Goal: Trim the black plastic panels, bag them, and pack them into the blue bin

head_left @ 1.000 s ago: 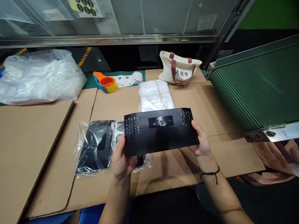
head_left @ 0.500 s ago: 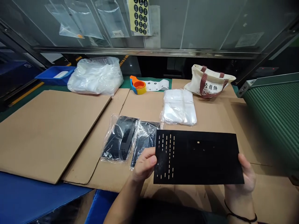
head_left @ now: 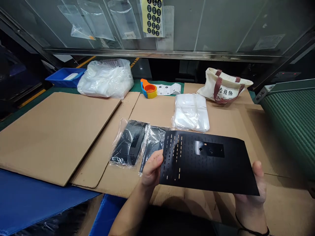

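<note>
A thin black slotted sheet point(head_left: 209, 173) is held up between my two hands, tilted, above the cardboard. Rows of small slots run along its left part, and a glossy dark rectangle with small holes sits near its upper middle. My left hand point(head_left: 153, 166) pinches the left edge, thumb on top. At the right edge, my right hand point(head_left: 253, 185) grips the sheet with its thumb up and the other fingers underneath, mostly hidden. Just beyond my left hand lie two similar black sheets in clear bags, one bagged sheet point(head_left: 130, 142) at left and another bagged sheet point(head_left: 154, 141) partly covered.
A banded stack of clear bags point(head_left: 191, 113) lies ahead. Behind are a canvas bag point(head_left: 223, 87), an orange-and-blue tape dispenser point(head_left: 149, 89), a large plastic bundle point(head_left: 105, 78) and a blue tray point(head_left: 65, 78). Cardboard sheets point(head_left: 59, 134) lie left; a green conveyor belt point(head_left: 292, 118) runs along the right.
The black sheet has tilted in my hands, its right side dipping toward me, and the glossy rectangle now shows. The camera view has shifted slightly. Both hands keep their hold.
</note>
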Tool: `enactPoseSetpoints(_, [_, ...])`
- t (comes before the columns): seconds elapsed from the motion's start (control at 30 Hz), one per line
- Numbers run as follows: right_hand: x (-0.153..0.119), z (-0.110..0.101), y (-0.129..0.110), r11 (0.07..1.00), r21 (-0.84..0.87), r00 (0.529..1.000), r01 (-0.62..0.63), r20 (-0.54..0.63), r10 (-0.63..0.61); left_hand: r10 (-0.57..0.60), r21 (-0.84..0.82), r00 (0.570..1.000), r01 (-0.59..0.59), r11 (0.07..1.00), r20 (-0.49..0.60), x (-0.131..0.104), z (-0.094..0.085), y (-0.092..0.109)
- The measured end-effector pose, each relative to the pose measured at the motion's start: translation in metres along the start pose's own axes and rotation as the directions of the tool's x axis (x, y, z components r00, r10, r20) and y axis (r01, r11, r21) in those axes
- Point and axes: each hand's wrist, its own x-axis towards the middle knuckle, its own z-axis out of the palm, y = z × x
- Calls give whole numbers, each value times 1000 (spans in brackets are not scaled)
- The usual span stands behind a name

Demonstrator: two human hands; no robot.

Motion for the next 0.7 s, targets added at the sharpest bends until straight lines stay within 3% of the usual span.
enactPoseSetpoints(0.3, [-1, 5, 1, 999, -31, 999, 30, 30, -29, -37, -65, 999, 36, 997, -14, 3, 14, 4])
enactPoseSetpoints(0.57, [0, 3, 3, 999, 34, 1000, 14, -18, -13, -180, -74, 975, 191, 979, 134, 3, 25, 8])
enactPoseSetpoints(0.7, [0, 3, 2, 998, 58, 999, 9, -50, -6, -176, -102, 973, 192, 976, 149, 4, 26, 6])
